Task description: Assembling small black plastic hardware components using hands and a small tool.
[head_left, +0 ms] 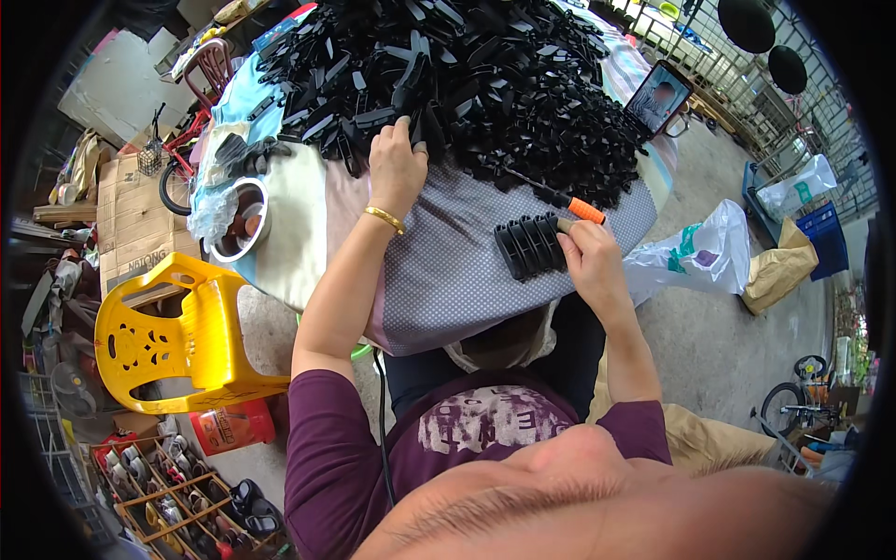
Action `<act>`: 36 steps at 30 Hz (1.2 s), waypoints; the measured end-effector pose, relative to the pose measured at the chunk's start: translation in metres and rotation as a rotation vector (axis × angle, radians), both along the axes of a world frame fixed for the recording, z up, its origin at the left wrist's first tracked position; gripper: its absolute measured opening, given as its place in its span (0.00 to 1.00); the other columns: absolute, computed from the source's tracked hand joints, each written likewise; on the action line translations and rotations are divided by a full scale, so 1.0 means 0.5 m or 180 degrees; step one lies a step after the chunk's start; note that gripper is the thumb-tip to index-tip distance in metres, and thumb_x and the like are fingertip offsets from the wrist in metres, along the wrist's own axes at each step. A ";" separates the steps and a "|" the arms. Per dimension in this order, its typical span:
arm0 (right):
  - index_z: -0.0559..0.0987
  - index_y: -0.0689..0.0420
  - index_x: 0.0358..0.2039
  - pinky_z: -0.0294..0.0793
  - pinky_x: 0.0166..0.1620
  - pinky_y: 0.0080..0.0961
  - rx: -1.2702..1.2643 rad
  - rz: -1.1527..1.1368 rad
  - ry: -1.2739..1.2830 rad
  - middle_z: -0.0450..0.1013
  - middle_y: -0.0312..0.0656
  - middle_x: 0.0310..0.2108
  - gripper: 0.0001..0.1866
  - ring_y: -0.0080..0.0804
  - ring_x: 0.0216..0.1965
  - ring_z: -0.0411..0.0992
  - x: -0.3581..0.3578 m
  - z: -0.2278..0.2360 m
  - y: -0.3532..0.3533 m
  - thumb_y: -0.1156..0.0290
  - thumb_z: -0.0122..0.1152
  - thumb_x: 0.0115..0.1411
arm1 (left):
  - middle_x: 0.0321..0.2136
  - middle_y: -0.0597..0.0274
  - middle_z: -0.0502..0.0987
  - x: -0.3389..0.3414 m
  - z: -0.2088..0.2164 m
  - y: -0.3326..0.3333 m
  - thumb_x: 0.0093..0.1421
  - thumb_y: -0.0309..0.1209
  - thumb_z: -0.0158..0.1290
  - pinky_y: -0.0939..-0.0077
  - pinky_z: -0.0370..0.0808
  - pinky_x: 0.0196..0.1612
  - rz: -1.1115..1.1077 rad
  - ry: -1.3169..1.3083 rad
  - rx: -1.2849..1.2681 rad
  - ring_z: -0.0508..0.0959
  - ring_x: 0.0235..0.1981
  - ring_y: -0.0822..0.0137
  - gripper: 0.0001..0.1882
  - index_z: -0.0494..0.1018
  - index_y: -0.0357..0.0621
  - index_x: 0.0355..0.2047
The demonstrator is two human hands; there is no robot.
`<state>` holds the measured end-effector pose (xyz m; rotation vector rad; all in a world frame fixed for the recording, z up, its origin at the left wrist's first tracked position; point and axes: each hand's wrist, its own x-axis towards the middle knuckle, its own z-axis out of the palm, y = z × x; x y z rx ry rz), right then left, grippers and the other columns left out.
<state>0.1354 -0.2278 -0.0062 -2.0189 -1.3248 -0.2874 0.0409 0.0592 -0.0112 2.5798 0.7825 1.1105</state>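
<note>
A big heap of loose black plastic pieces [467, 84] covers the far side of the cloth-covered table. Stretched out to the heap's near edge, my left hand [397, 173] has its fingers somewhat apart, with the fingertips among the pieces. A gold bangle [385, 220] circles that wrist. Close to the table's near right edge, my right hand [595, 266] grips the right end of a ribbed black plastic block [529, 247], which looks like several pieces side by side. Just beyond it lies a screwdriver [586, 209] with an orange handle, its shaft pointing into the heap.
On the table's left sit a white-rimmed bowl [264, 191] with a clear plastic bag and black gloves [250, 154]. A propped-up screen [659, 98] stands at the right. A yellow chair [191, 336] is at my left; a white plastic bag [705, 250] hangs at the right edge.
</note>
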 end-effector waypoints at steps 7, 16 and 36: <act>0.78 0.63 0.30 0.69 0.31 0.29 0.0192 -0.0432 0.0339 0.71 0.45 0.26 0.08 0.42 0.25 0.70 0.084 0.026 0.007 0.72 0.60 0.51 | 0.35 0.52 0.73 -0.023 0.015 0.004 0.50 0.27 0.52 0.70 0.72 0.40 -0.0207 -0.0339 -0.1036 0.76 0.34 0.58 0.19 0.70 0.31 0.42; 0.80 0.59 0.29 0.70 0.34 0.31 -0.0923 -0.0519 -0.0313 0.72 0.44 0.26 0.09 0.41 0.31 0.72 0.176 0.031 0.064 0.67 0.60 0.50 | 0.39 0.51 0.72 -0.024 0.027 -0.028 0.53 0.18 0.46 0.73 0.75 0.39 -0.1889 -0.1183 -0.4514 0.77 0.34 0.64 0.22 0.58 0.31 0.50; 0.75 0.65 0.42 0.73 0.31 0.13 0.0863 0.1255 0.2956 0.75 0.37 0.28 0.12 0.17 0.27 0.71 0.023 0.089 0.178 0.78 0.55 0.57 | 0.37 0.62 0.72 -0.032 0.023 -0.088 0.59 0.28 0.50 0.72 0.75 0.41 -0.3073 -0.0779 -0.5120 0.76 0.34 0.67 0.18 0.64 0.40 0.50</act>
